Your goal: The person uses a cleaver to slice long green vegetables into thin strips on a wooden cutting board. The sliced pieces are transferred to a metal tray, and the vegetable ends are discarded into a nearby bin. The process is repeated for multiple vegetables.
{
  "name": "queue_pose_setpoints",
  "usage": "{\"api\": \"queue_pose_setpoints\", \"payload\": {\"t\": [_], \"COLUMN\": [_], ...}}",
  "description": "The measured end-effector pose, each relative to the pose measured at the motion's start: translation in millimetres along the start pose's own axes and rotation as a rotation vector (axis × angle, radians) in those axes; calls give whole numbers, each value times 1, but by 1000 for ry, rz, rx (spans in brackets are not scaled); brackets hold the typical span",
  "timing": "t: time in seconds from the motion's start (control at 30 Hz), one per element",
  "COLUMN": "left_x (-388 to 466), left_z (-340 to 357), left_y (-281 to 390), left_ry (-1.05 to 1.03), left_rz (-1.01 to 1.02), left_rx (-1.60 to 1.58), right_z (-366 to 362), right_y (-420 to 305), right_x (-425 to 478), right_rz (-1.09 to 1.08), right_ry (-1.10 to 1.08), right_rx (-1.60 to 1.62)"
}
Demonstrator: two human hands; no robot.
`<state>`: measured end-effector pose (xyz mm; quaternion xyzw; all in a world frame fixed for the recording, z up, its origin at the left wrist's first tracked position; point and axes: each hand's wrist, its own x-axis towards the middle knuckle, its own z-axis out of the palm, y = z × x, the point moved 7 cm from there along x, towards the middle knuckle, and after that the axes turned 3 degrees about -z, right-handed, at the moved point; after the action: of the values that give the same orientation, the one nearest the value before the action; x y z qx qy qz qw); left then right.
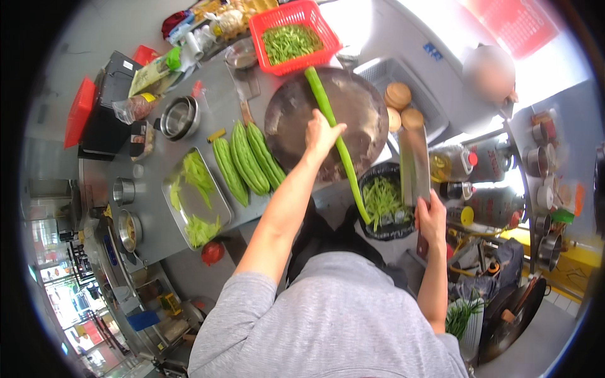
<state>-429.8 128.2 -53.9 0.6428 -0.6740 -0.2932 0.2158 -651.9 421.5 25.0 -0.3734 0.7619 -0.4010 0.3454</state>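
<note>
My left hand [323,134] grips a long green vegetable stalk [349,166] near its middle, above a round, dark, worn chopping block [364,108]. The stalk slants from the block's far edge to a bin [363,229] lined with black plastic. Green peelings [382,196] lie in that bin, below the stalk's thin end. In my right hand [431,217] is a cleaver [419,165], held by its handle with the broad blade pointing away from me, right of the bin. Several ridged green bitter melons [249,163] lie left of the block.
A metal tray [201,208] holds pale green slices. Behind the block stands a red basket [295,66] of cut greens. A second knife [246,113] and nested steel bowls [179,117] lie left. Oil bottles [449,163] and a person [489,75] are at the right.
</note>
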Motion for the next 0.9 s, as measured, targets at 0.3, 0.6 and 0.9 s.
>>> {"api": "queue_pose_setpoints", "payload": {"t": [0.3,0.6,0.9], "left_x": [-53,-21,40], "left_z": [-9,-21,-16], "left_y": [-4,-23,-7], "left_ry": [-24,54,-139], "left_rz": [-46,-37,-303], "left_rx": [19,-142,-425], "right_z": [67,151,148], "right_y": [-59,-99,-133], "right_x": [61,94,111], "right_rz": [-277,-388,-478], "right_ry": [-96,-158,-66], "right_rx": [-280,-593,-796]}}
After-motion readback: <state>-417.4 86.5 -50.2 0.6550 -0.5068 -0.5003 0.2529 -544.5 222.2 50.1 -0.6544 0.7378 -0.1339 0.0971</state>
